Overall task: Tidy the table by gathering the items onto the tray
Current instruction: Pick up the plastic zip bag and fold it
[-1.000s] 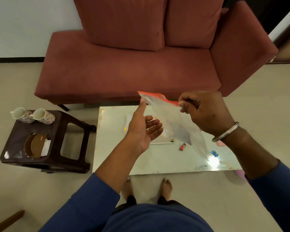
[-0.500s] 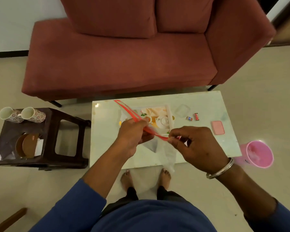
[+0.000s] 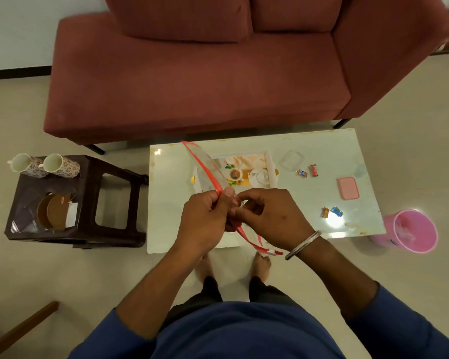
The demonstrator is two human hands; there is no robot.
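Observation:
I hold a clear plastic zip bag (image 3: 207, 165) with a red seal strip above the white table (image 3: 171, 203). My left hand (image 3: 205, 224) pinches the strip near its middle, and my right hand (image 3: 270, 218) grips it right beside. Behind my hands lies a tray (image 3: 271, 167) printed with a tea picture. To the right on the table are a clear lid (image 3: 292, 159), two small wrapped sweets (image 3: 307, 172), a pink box (image 3: 347, 187) and two more sweets (image 3: 332, 211).
A red sofa (image 3: 192, 79) stands behind the table. A dark stool (image 3: 109, 198) at the left carries two floral cups (image 3: 44, 165) and brown plates. A pink bin (image 3: 412, 230) sits on the floor at the right. My bare feet are by the table's near edge.
My hands have come together on the bag's red strip and dropped lower, over the table. The view has tilted down, so the table, sweets and pink bin show more fully.

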